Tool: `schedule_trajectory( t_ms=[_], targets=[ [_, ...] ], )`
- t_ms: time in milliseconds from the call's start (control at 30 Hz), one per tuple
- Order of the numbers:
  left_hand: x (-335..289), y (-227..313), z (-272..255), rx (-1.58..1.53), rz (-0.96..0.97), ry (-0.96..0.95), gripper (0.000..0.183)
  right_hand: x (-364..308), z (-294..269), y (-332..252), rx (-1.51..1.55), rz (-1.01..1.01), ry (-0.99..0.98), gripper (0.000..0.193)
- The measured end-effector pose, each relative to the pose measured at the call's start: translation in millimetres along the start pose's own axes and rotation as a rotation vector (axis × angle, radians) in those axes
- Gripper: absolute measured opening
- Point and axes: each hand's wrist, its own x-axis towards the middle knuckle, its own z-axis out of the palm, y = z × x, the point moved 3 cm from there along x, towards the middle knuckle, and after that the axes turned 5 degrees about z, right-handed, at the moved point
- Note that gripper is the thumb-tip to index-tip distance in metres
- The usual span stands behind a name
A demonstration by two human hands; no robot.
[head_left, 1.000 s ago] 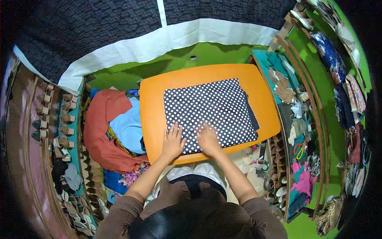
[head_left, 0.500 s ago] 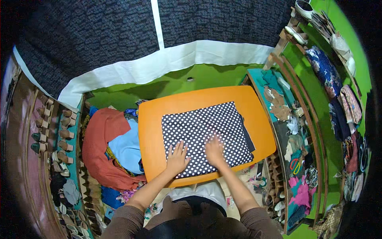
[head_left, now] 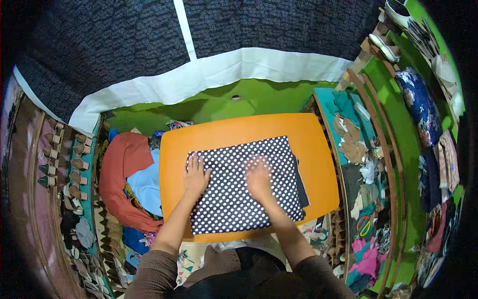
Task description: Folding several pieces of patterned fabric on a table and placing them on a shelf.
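Observation:
A folded black cloth with white polka dots (head_left: pixel 231 192) lies flat on an orange table (head_left: pixel 174 139). At the cloth's left edge my left hand (head_left: pixel 197 175) rests palm down, fingers stretched out. My right hand (head_left: pixel 259 180) lies on the middle of the cloth, a little blurred at the fingertips, with its fingers reaching away from me. Neither hand holds anything. A strip of dark fabric (head_left: pixel 301 189) pokes out from under the cloth's right side.
Left of the table is a heap with rust-red fabric (head_left: pixel 117 174) and light blue fabric (head_left: pixel 147 184). Shoe racks (head_left: pixel 79 164) stand at far left. On the right shelf lie scissors (head_left: pixel 365 226) and pink scraps (head_left: pixel 366 261). A dark curtain (head_left: pixel 124 45) hangs behind.
My left hand has moved farther up along the cloth's left edge. The right hand has slid slightly away from me over the cloth. The whole view has shifted a little.

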Motion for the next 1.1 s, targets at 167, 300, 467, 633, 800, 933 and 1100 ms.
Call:
schedule_trajectory(
  t_ms=[167,300,467,633,800,933,1100],
  targets=[
    [7.2,40.5,5.6,-0.067,0.138,-0.039,0.05,26.1,1.5,49.3,-0.031,-0.191,-0.018,0.037],
    [11.8,20.6,2.1,-0.106,-0.073,-0.116,0.05,55.2,-2.7,171.8,0.148,0.65,-0.324,0.043],
    [30.6,73.2,0.9,-0.05,-0.029,-0.144,0.058,54.7,5.8,112.7,-0.079,0.226,-0.091,0.046],
    [32.4,124.9,11.2,-0.121,0.28,-0.178,0.052,41.0,-5.6,65.5,0.106,-0.258,-0.155,0.043],
    [33.1,47.4,8.8,0.117,-0.172,-0.249,0.051,68.2,-15.6,167.4,-0.064,0.426,-0.002,0.048],
    [25.7,60.2,12.2,0.028,-0.36,0.086,0.054,51.8,-2.8,119.7,-0.023,0.101,0.122,0.05],
    [-2.2,117.9,23.1,0.026,-0.043,-0.12,0.046,11.3,1.4,100.1,0.061,-0.064,-0.067,0.045]
  ],
)
